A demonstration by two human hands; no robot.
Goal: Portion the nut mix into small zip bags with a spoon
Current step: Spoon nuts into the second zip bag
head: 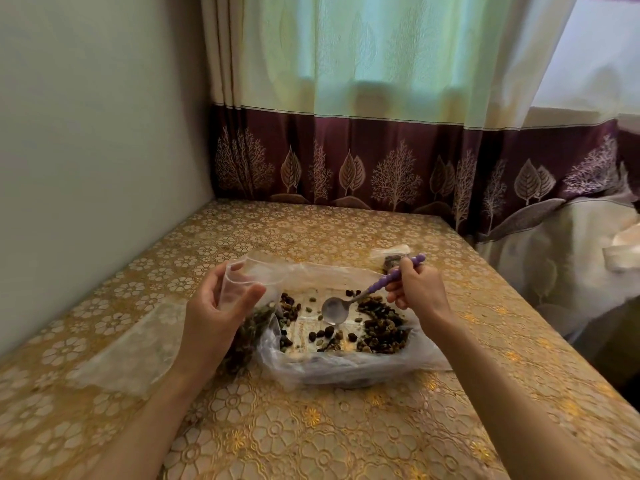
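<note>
A large clear plastic bag [346, 370] lies open on the table with the dark nut mix [381, 327] spread inside. My right hand [417, 287] grips the purple handle of a metal spoon [334, 310], whose empty bowl hangs just above the mix. My left hand [216, 308] holds a small clear zip bag [242, 277] by its mouth at the big bag's left edge. Some mix [247, 336] shows in its lower part, below my palm.
Several empty clear bags [131, 348] lie flat to the left. A small filled bag [391, 259] rests behind my right hand. A wall bounds the table on the left, a curtain [381, 133] at the back, and a white bundle [571, 258] sits past the right edge.
</note>
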